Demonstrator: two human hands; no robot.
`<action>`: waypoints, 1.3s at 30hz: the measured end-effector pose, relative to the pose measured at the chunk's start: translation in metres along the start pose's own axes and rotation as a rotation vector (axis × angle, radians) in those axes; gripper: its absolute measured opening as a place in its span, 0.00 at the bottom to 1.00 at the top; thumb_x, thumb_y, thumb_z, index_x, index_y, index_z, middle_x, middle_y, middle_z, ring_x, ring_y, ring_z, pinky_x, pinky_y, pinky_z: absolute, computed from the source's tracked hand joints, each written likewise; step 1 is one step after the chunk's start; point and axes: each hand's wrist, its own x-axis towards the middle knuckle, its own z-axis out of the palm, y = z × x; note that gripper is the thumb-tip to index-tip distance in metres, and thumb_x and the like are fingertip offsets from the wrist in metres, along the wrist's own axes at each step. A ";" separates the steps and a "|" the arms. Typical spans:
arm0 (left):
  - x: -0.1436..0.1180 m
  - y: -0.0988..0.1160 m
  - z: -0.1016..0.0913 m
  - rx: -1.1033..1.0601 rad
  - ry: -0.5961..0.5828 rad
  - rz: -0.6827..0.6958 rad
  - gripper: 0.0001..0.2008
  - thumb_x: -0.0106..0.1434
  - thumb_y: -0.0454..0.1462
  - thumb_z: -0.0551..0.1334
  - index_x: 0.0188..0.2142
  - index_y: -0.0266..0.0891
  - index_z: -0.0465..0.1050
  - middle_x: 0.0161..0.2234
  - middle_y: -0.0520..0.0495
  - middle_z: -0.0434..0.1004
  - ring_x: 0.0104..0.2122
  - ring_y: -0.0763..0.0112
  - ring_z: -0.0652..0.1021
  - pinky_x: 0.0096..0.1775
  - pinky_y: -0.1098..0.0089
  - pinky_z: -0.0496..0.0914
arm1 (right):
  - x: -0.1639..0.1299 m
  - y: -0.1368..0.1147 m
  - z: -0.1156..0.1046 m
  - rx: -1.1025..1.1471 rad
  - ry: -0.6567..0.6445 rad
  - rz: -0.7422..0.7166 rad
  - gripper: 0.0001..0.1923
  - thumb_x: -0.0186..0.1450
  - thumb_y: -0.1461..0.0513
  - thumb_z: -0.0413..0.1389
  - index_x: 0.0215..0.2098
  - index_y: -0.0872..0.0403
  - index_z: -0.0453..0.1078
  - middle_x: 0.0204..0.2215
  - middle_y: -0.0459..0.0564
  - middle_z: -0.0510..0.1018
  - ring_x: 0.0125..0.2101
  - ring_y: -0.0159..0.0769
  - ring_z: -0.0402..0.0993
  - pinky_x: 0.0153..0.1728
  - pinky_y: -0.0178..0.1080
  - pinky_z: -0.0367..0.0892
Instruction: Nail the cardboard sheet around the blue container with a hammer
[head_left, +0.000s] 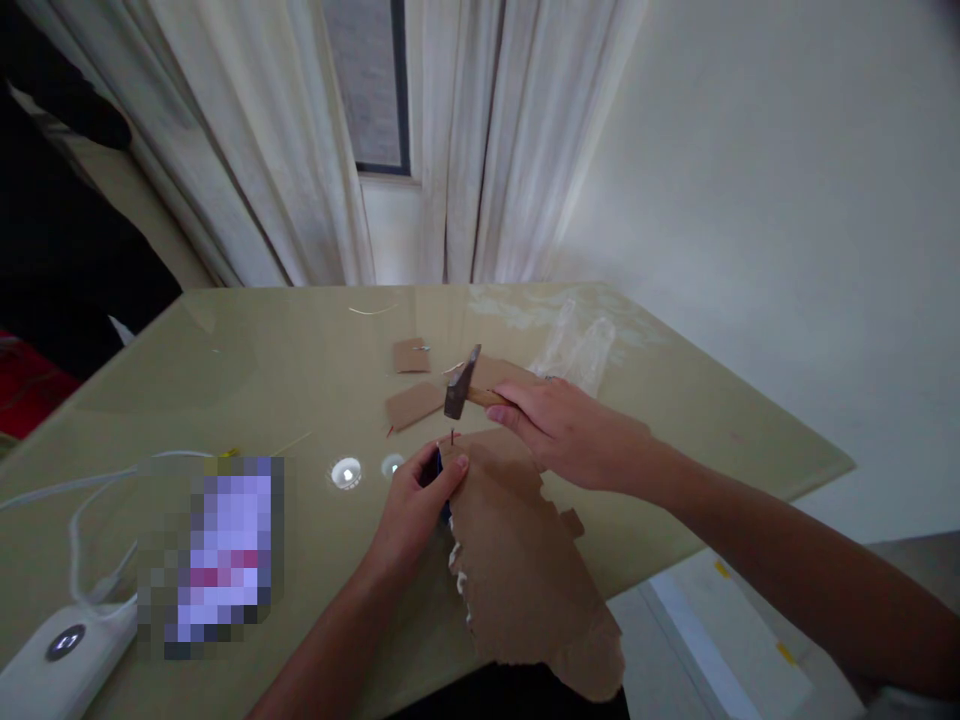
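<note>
My right hand is closed around the wooden handle of a hammer, its metal head raised just above a nail. The thin nail stands upright at the top edge of a large torn piece of cardboard. With thumb on top and fingers at the side, my left hand grips that cardboard right beside the nail. Something dark blue shows beneath the cardboard by my left fingers; most of it is hidden.
Small cardboard pieces lie beyond my hands, near a clear plastic bag. At left are a pixelated object, a white power strip and cables. A person in dark clothes stands past the glossy table's left edge.
</note>
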 end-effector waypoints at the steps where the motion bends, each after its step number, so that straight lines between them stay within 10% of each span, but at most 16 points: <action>1: 0.000 0.000 0.000 0.002 0.001 0.002 0.24 0.60 0.51 0.73 0.51 0.40 0.83 0.48 0.43 0.88 0.47 0.54 0.85 0.46 0.63 0.79 | 0.002 -0.002 -0.001 -0.007 0.000 0.001 0.16 0.81 0.56 0.48 0.42 0.53 0.73 0.36 0.50 0.80 0.36 0.39 0.74 0.37 0.40 0.58; 39: -0.003 0.000 0.009 -0.074 0.030 -0.006 0.22 0.58 0.51 0.75 0.45 0.40 0.83 0.39 0.45 0.86 0.38 0.61 0.82 0.38 0.68 0.75 | -0.004 0.005 0.018 0.027 -0.098 0.023 0.12 0.81 0.59 0.49 0.45 0.53 0.72 0.37 0.50 0.80 0.37 0.40 0.76 0.34 0.41 0.56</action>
